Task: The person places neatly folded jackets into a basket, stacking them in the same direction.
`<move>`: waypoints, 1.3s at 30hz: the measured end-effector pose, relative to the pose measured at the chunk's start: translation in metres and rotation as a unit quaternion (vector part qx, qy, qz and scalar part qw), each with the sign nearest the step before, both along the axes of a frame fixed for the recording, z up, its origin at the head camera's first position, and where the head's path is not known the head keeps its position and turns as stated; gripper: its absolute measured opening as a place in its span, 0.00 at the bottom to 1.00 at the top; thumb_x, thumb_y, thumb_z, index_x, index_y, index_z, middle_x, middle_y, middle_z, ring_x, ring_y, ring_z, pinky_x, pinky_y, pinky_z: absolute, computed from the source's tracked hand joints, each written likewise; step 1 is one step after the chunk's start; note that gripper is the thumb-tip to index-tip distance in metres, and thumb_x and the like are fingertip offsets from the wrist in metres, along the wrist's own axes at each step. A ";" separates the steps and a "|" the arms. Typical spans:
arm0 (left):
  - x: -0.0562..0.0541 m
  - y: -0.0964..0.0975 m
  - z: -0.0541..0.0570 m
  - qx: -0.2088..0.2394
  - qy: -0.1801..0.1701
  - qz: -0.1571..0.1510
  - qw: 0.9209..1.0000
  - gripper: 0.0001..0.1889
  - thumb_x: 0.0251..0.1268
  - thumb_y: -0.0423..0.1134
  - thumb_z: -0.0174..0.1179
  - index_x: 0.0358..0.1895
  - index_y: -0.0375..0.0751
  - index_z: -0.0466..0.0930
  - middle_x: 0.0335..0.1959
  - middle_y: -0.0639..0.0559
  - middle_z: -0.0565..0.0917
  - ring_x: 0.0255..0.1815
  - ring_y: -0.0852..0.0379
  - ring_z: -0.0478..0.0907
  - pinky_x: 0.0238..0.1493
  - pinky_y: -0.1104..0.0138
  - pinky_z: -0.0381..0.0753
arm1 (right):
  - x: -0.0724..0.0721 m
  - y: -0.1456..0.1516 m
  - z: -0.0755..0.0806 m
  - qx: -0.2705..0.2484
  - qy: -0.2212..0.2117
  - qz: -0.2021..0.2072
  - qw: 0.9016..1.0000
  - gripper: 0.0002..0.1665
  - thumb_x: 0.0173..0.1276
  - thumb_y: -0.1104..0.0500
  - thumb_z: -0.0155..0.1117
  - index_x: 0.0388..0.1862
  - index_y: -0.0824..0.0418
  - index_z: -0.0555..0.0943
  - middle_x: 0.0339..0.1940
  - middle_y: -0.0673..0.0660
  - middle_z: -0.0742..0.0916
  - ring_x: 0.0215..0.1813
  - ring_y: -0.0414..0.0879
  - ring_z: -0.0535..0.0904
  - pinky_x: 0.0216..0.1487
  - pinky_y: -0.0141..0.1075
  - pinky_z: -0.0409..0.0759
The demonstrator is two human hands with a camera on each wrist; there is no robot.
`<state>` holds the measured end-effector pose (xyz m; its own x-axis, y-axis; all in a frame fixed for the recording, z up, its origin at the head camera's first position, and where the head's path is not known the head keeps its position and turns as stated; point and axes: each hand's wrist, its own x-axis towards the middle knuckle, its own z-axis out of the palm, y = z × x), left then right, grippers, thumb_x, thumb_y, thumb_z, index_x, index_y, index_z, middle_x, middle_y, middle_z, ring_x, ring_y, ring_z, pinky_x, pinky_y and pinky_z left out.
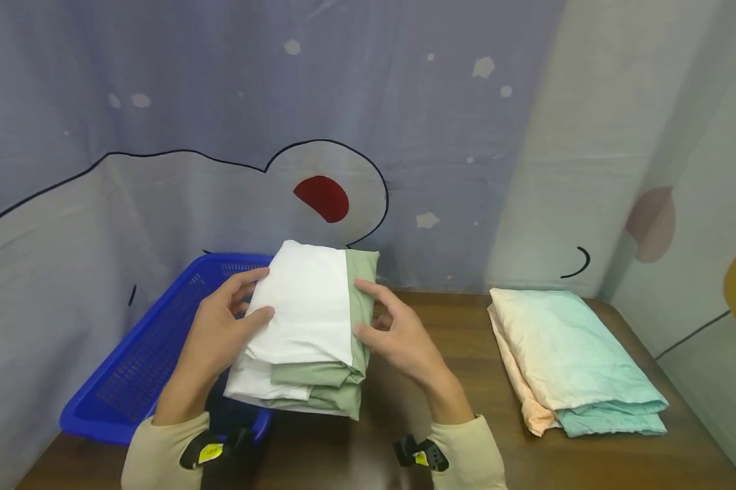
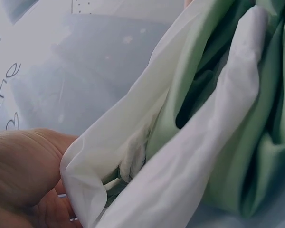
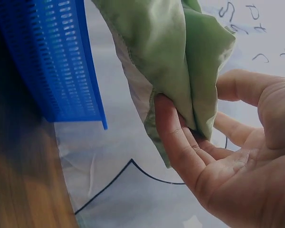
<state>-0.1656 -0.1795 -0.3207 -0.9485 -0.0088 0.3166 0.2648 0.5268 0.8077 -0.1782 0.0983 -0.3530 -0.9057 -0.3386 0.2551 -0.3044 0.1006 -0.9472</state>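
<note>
Between my two hands a folded white and green cloth (image 1: 303, 299) is held up off the table, its white face toward me. My left hand (image 1: 218, 333) grips its left side, thumb on the front. On the green right side, my right hand (image 1: 407, 340) holds the edge between thumb and fingers. The left wrist view shows loose white and green layers (image 2: 180, 156) and a knotted whitish cord (image 2: 133, 156) inside the folds. Fingers of the right hand (image 3: 256, 156) lie around the green end in the right wrist view; the left fingertips are mostly hidden.
Behind my left hand, a blue plastic basket (image 1: 113, 367) stands tilted at the table's left. A folded peach and turquoise cloth (image 1: 576, 347) lies on the right of the wooden table (image 1: 460, 320). A printed curtain (image 1: 429, 136) hangs behind the table.
</note>
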 end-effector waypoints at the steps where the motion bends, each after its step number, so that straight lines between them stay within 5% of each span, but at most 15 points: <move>1: 0.000 -0.002 0.000 -0.001 0.001 0.002 1.000 0.31 0.70 0.29 0.68 0.76 0.39 0.74 0.68 0.34 0.80 0.60 0.36 0.82 0.47 0.70 0.77 | 0.000 -0.002 0.000 -0.002 0.000 0.000 1.000 0.39 0.71 0.65 0.67 0.81 0.55 0.70 0.60 0.65 0.81 0.43 0.49 0.84 0.39 0.44 0.84; 9: 0.000 -0.020 -0.001 -0.007 -0.019 0.024 1.000 0.32 0.72 0.30 0.67 0.78 0.42 0.72 0.70 0.32 0.78 0.65 0.32 0.77 0.58 0.48 0.77 | -0.002 -0.020 -0.004 -0.018 -0.006 0.020 1.000 0.42 0.72 0.64 0.68 0.83 0.52 0.68 0.67 0.64 0.78 0.44 0.49 0.85 0.43 0.48 0.85; 14: -0.001 -0.035 -0.001 -0.019 -0.026 0.045 0.998 0.32 0.72 0.32 0.67 0.78 0.43 0.73 0.69 0.33 0.79 0.63 0.33 0.79 0.48 0.67 0.79 | -0.004 -0.036 -0.008 -0.025 -0.004 0.027 0.999 0.43 0.71 0.63 0.69 0.83 0.52 0.68 0.62 0.64 0.80 0.43 0.48 0.85 0.41 0.41 0.84; 22: -0.003 -0.052 -0.002 -0.006 -0.025 0.062 0.998 0.31 0.72 0.32 0.68 0.77 0.43 0.74 0.69 0.35 0.80 0.60 0.36 0.80 0.44 0.75 0.75 | -0.006 -0.054 -0.013 -0.024 -0.002 0.040 0.999 0.44 0.72 0.63 0.70 0.84 0.51 0.66 0.57 0.64 0.80 0.42 0.48 0.83 0.40 0.39 0.85; 39: -0.009 -0.080 -0.009 0.000 -0.037 0.077 0.996 0.30 0.72 0.31 0.67 0.76 0.41 0.75 0.65 0.35 0.83 0.60 0.41 0.79 0.46 0.76 0.73 | -0.011 -0.082 -0.021 -0.017 -0.002 0.043 0.999 0.42 0.71 0.62 0.72 0.82 0.55 0.69 0.59 0.63 0.82 0.41 0.47 0.85 0.42 0.36 0.83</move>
